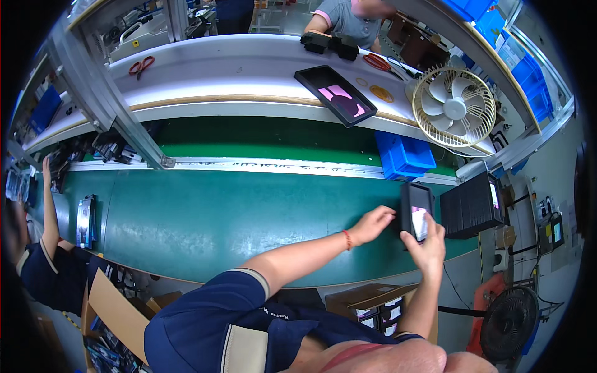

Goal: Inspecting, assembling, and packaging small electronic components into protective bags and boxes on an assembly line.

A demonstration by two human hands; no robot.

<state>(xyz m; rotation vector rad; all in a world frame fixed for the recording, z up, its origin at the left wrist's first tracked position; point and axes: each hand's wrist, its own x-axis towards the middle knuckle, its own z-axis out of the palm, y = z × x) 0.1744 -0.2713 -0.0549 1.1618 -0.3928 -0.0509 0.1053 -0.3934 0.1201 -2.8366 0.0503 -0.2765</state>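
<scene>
On the right part of the green table, my right hand [428, 247] grips the lower end of a black rectangular box [407, 205]. The box is tilted up on end, and a white and pink printed piece [419, 219] shows on its face, partly behind my fingers. Just left of the box is my left hand [372, 225], its fingers drawn together and nothing visible in them. A small gap separates it from the box. A red band circles my left wrist. Right of the box stands a row of stacked black boxes [467, 208].
Above the table runs a white shelf [205, 68] bearing a black tray with pink pieces [336, 95], red-handled scissors [142, 66] and a cream fan [456, 107]. A blue bin [403, 155] sits beneath it. Open cartons [373, 298] stand below. Co-workers are left and across.
</scene>
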